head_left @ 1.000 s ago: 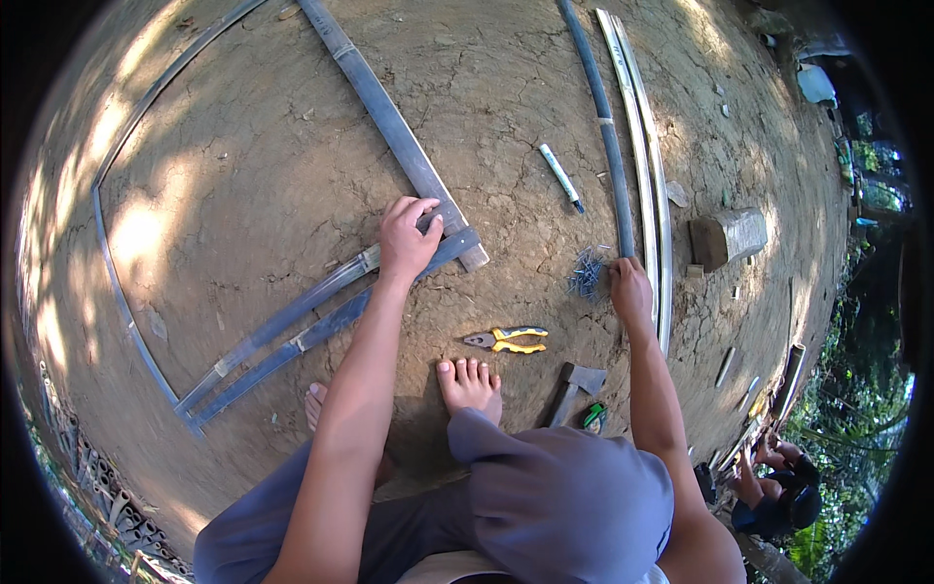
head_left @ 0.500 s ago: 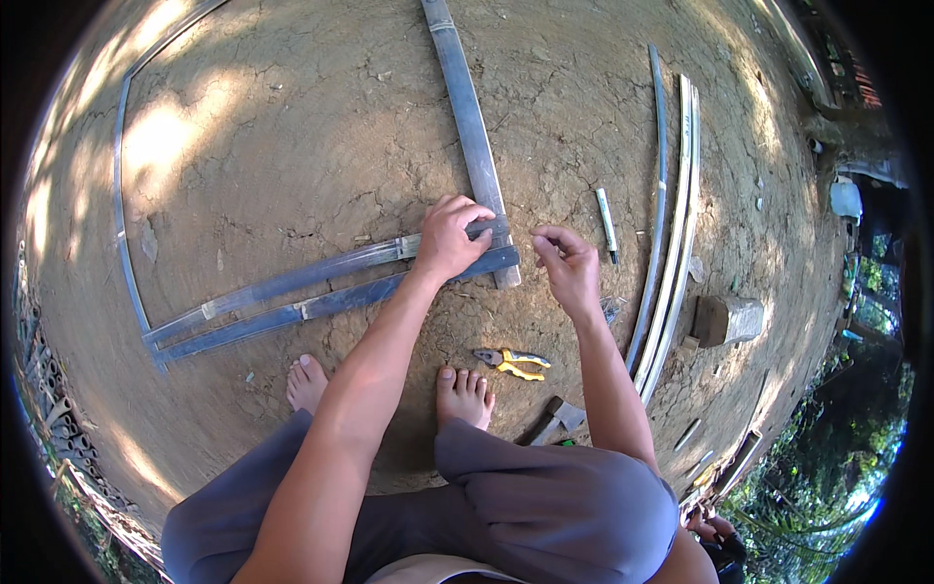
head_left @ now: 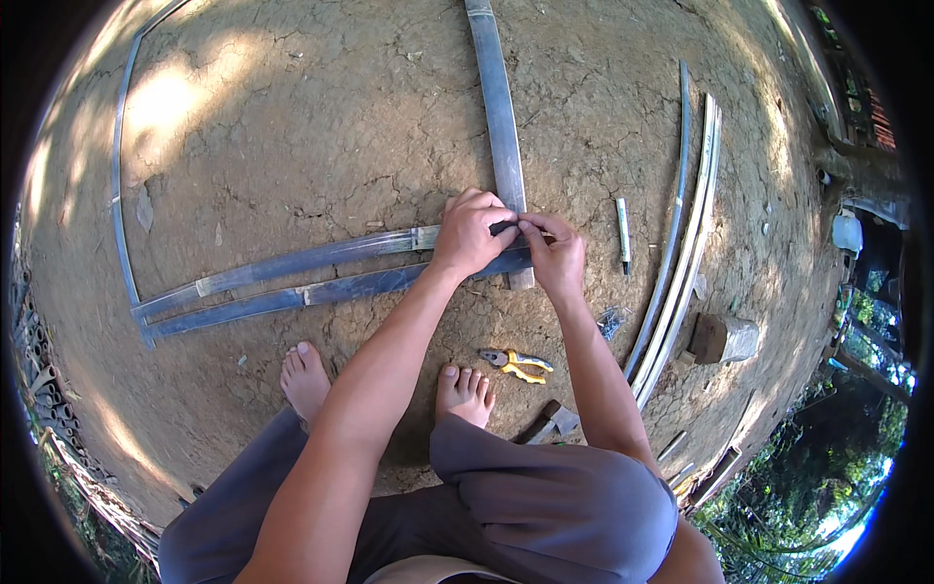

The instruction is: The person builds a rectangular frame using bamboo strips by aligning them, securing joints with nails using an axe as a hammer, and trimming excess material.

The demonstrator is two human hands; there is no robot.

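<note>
Two long bamboo strips, an upper strip (head_left: pixel 321 255) and a lower strip (head_left: pixel 365 284), run from the left toward a wider upright bamboo strip (head_left: pixel 498 107) and lie over its near end. My left hand (head_left: pixel 472 232) is closed around the upper strip's right end, pressing it at the crossing. Close beside it, my right hand (head_left: pixel 555 255) pinches at the tip of that end. Whatever small thing sits between its finger and thumb is too small to make out. My fingers partly hide the crossing.
Yellow-handled pliers (head_left: pixel 525 367) and a dark-and-grey tool head (head_left: pixel 550 423) lie near my feet. A marker (head_left: pixel 623 234), a small wire tangle (head_left: pixel 611 321), pale strips (head_left: pixel 696 224) and a wooden block (head_left: pixel 725 338) are to the right. A thin bent strip (head_left: pixel 119 175) edges the left.
My right hand has moved left and in to the strip's end, beside my left hand, which stays on the strip. The whole view has shifted slightly.
</note>
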